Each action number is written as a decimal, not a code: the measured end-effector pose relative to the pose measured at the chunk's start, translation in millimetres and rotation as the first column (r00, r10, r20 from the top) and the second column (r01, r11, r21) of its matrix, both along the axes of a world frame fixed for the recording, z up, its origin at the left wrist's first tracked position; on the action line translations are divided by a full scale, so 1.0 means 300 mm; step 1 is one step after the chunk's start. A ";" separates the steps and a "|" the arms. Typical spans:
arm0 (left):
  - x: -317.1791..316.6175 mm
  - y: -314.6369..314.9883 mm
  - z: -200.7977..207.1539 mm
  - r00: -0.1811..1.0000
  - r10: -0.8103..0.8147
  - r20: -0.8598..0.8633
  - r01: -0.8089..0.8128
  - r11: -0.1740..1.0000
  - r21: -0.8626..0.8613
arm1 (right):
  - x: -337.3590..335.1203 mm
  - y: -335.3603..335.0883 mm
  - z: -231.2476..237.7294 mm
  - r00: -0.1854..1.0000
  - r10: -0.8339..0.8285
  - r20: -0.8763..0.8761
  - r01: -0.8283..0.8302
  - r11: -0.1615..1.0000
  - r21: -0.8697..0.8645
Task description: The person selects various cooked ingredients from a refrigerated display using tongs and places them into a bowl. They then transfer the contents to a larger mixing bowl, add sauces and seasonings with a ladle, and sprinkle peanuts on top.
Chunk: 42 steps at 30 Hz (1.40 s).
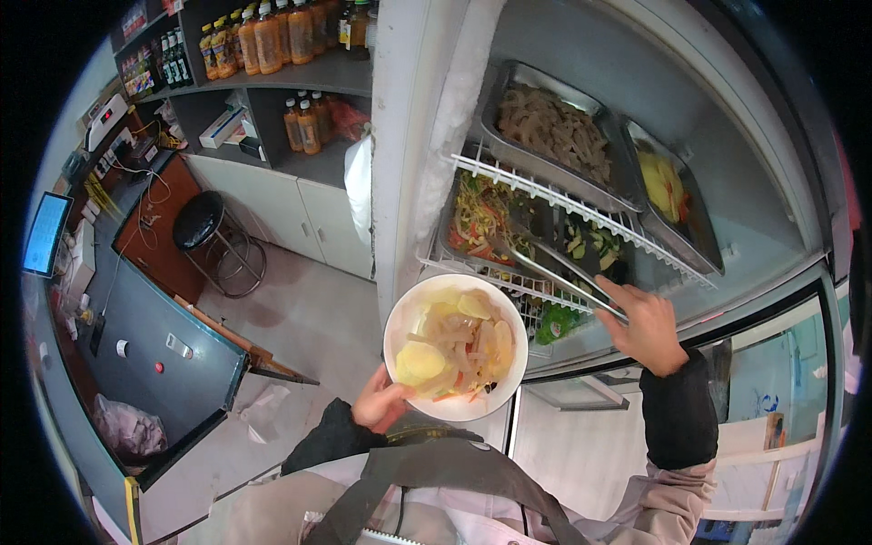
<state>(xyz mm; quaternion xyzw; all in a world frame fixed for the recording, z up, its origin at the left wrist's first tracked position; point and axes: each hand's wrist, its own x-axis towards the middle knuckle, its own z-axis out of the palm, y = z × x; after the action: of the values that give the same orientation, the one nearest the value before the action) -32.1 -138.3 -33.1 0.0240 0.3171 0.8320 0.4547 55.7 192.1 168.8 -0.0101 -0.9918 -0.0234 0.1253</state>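
"What do I get at far left?"

"On my feed, a dark worktop (195, 363), then a round black stool (199, 220)."

"The left hand (374, 405)?"

"I see its fingers (397, 392) closed on the lower-left side of a white bowl (394, 339); some are hidden from me. The bowl, just outside the open cabinet (736, 154), contains yellow slices (420, 362) and pale strips (445, 331)."

"Next?"

"Inside the cabinet, a lower metal tray (442, 238) of shredded vegetables (481, 213). Metal tongs (570, 276) reach toward it, arms apart; I can't tell whether their tips grip anything."

"Right hand (651, 329)?"

"Its fingers are wrapped around the tongs' near end. Above, on a white wire shelf (563, 202), I make out greyish strips (549, 127), then yellow pieces (656, 177), in separate trays."
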 end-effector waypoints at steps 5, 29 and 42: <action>-0.017 -0.020 -0.022 1.000 0.025 0.010 -0.024 0.999 -0.029 | -0.093 -0.035 -0.005 0.997 0.081 0.017 -0.083 0.993 0.080; -0.067 -0.013 -0.020 1.000 0.020 0.004 -0.020 1.000 -0.010 | -0.313 -0.045 -0.038 0.955 -0.144 0.261 0.269 0.793 -0.547; -0.072 -0.010 -0.035 0.999 -0.008 0.045 0.005 0.998 0.070 | -0.303 -0.132 0.029 0.981 -0.097 0.171 0.127 0.977 -0.174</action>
<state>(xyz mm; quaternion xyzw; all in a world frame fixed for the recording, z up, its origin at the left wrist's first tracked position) -53.8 -141.2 -43.5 0.0222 0.2774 0.8415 0.4631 -35.2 152.5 177.6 -0.0755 -0.9944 0.0606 0.0415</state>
